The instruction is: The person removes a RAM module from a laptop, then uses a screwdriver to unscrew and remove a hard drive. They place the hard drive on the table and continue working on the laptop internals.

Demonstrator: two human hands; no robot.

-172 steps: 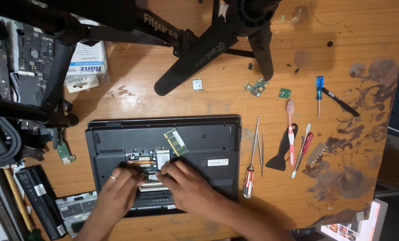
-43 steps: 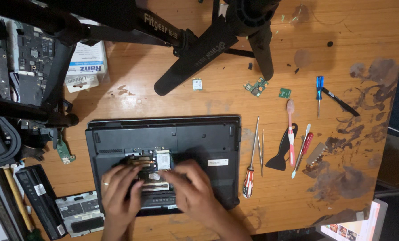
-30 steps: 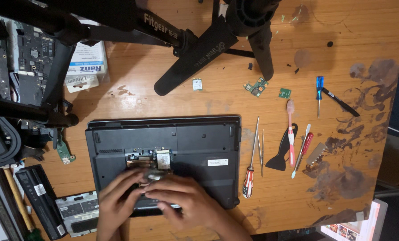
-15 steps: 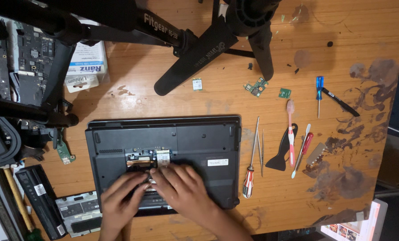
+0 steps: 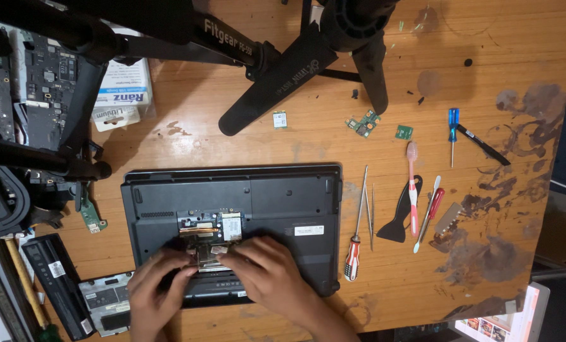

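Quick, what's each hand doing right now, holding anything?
Left hand: fingertips on the laptop compartment; grip cannot be told.
Right hand: fingertips there too; grip cannot be told.

Both hands now sit lower on the upturned laptop [image 5: 232,221] than a few seconds ago. The left hand [image 5: 159,288] has slid down and left, off the open bay. The right hand [image 5: 267,272] has drawn in beside it, fingers [image 5: 229,256] pinching at the bay's lower edge, leaving the small memory card [image 5: 231,226] uncovered.

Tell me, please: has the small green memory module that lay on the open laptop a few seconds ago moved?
Yes. It no longer lies right of the open bay on the laptop base; where it went I cannot tell.
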